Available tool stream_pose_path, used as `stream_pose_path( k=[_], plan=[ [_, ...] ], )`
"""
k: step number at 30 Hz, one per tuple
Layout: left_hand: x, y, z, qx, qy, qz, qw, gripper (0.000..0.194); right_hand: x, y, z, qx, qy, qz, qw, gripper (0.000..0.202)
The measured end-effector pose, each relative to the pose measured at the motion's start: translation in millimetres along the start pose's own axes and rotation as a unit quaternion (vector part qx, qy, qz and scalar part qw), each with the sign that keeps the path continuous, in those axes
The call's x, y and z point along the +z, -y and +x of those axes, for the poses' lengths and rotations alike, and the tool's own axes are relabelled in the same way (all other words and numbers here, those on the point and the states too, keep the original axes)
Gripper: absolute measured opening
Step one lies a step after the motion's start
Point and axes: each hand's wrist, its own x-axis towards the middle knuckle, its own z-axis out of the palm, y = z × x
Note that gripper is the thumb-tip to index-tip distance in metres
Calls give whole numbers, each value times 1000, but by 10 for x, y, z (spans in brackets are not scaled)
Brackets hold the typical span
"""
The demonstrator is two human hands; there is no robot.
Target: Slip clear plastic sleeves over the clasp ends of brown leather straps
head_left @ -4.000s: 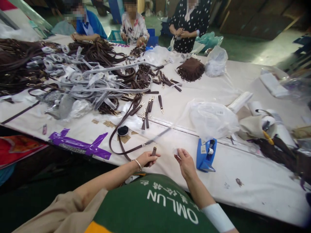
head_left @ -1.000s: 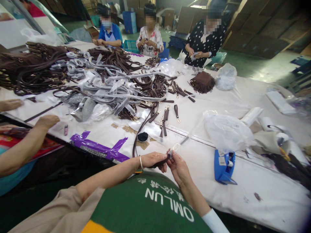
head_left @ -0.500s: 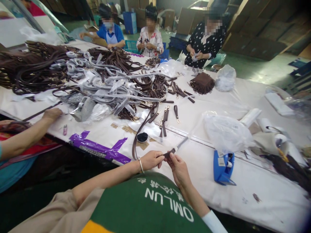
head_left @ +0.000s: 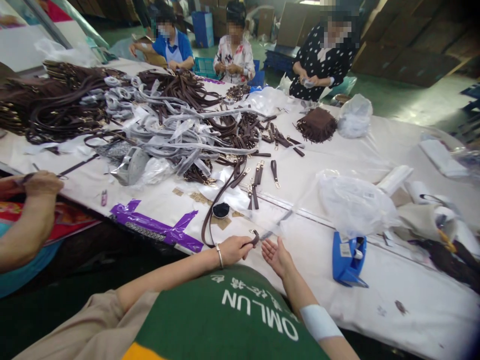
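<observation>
My left hand [head_left: 233,249], with a bangle at the wrist, is closed on a brown strap [head_left: 255,239]. The strap's end curls up past the fingers, with a small metal piece at its tip. A brown strap length [head_left: 208,220] loops from beside my left wrist toward the pile. Just to the right, my right hand [head_left: 276,257] is open, palm up, fingers stretched out, holding nothing. Beyond its fingertips a translucent plastic strip [head_left: 279,223] lies on the table, running up to the right. Whether it touches the strap's end, I cannot tell.
Plastic-wrapped straps [head_left: 157,127] are heaped at the left, with short brown straps [head_left: 274,173] ahead. A blue tape dispenser [head_left: 347,260] and a clear plastic bag [head_left: 358,202] stand at the right. A co-worker's hand [head_left: 43,184] is at the left; several people work across the table.
My right hand has let go of the strap's end and opened, palm up. The strap's end now curls upward from my left hand. The co-worker's hand at the left moved further left.
</observation>
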Motion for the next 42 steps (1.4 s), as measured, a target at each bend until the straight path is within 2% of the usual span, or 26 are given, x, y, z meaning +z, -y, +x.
stream_pose_path(
  k=[4,7,10,12,14,19,22,25,31,35,38,42],
  plan=[
    [35,129,9,-70,59,-138,986,28,-335,32,313,-99,-110,-33,988,36],
    [41,210,13,-118,110,-281,946,38,-711,237,409,-157,-180,-99,966,40],
    [52,241,35,-137,145,-333,922,50,-1078,515,485,-190,-220,-200,935,41],
    [80,237,58,-151,159,-335,916,55,-1243,642,549,-188,-206,-274,921,40],
    [133,231,84,-162,150,-346,912,56,-1328,675,607,-166,-173,-335,911,36],
    [318,242,125,-178,67,-372,908,58,-1352,559,651,-108,-104,-394,907,24],
    [381,225,120,-185,36,-354,916,57,-1294,530,612,-71,-59,-363,927,25],
    [395,148,116,-185,14,-335,924,57,-1103,479,504,-28,1,-285,958,22],
    [343,-143,138,-147,-51,-272,950,55,-329,301,22,-3,95,-67,993,30],
    [272,-293,131,-58,-101,-180,977,45,105,345,-309,23,103,100,989,21],
    [214,-305,147,-51,-122,-130,983,38,274,380,-455,-3,93,101,991,21],
    [94,-232,205,-62,-98,-166,979,29,348,336,-571,8,119,97,988,23]
  ],
)
